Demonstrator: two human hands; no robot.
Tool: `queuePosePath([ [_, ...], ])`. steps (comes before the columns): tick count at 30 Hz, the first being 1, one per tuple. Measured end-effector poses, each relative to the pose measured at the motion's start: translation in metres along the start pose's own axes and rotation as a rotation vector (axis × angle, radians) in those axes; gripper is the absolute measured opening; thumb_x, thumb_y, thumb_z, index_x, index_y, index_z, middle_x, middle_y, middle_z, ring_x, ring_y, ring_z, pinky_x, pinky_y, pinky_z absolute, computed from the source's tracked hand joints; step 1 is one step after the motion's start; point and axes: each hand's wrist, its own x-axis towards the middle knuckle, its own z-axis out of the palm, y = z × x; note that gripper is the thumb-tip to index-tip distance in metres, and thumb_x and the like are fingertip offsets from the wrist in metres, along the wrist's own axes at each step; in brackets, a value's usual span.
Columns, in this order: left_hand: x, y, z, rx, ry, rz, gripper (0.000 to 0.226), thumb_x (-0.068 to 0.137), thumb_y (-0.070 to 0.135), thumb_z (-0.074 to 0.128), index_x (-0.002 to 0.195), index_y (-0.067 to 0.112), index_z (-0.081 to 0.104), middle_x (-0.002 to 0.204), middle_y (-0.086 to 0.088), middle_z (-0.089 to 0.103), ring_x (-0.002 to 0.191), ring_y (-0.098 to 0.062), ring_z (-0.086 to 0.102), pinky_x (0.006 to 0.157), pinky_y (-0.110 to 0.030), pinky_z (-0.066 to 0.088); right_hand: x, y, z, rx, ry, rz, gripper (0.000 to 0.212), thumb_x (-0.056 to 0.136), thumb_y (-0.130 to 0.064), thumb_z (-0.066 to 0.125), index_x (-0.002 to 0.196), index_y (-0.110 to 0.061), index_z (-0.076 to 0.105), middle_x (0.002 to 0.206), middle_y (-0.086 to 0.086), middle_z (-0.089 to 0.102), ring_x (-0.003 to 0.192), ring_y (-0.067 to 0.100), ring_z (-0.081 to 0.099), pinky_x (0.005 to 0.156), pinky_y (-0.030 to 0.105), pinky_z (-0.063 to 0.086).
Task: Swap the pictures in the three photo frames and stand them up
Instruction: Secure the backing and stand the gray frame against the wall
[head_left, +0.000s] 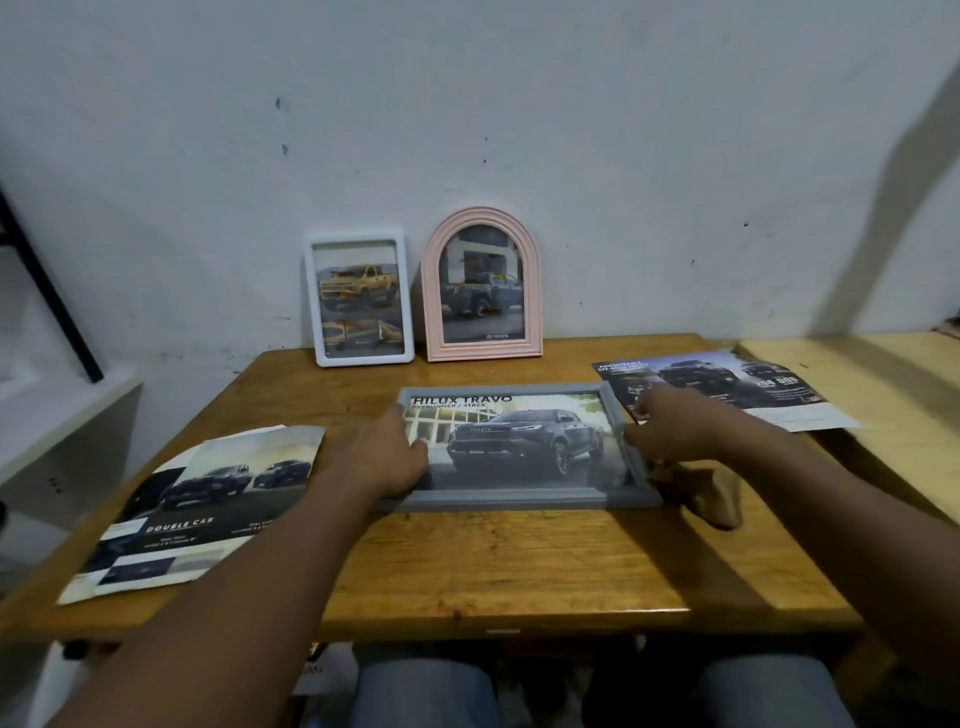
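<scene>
"hilux travo" picture (519, 441) in grey frame (498, 501), "toyota" in pink frame (431, 291)

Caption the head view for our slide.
Left hand and right hand hold grey frame flat; white frame, pink frame stand behind.

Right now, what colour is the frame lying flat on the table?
The flat frame is grey; the head view shows it best.
</scene>
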Motion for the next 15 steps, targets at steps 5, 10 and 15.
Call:
queuePosePath([
  [5,0.000,0.013,-0.007,-0.196,-0.012,-0.091,0.053,0.096,0.043,0.057,0.143,0.024,0.045,0.106,0.001,0.062,0.089,-0.017,0.062,0.067,-0.034,0.049,0.021,-0.032,0.018,0.138,-0.012,0.068,0.036,0.090,-0.036,0.061,0.111,-0.007,0.058,0.105,0.009,0.064,0.097,0.026,0.064,0.084,0.037,0.055],
  [10,0.004,0.001,-0.013,-0.391,0.105,-0.120,0.063,0.097,0.038,0.059,0.153,0.022,0.035,0.143,-0.008,0.055,0.114,-0.025,0.056,0.086,-0.037,0.045,0.025,-0.046,-0.009,0.262,0.222,0.075,0.049,0.089,-0.038,0.062,0.130,-0.013,0.050,0.122,0.011,0.061,0.104,0.028,0.060,0.082,0.037,0.051],
  [15,0.009,0.013,-0.020,-0.636,0.295,-0.113,0.061,0.095,0.030,0.065,0.150,0.023,0.039,0.145,-0.008,0.051,0.122,-0.029,0.055,0.085,-0.039,0.049,0.030,-0.035,-0.028,0.461,0.263,0.061,0.045,0.089,-0.030,0.066,0.127,-0.017,0.045,0.115,0.011,0.059,0.094,0.028,0.064,0.076,0.043,0.059],
])
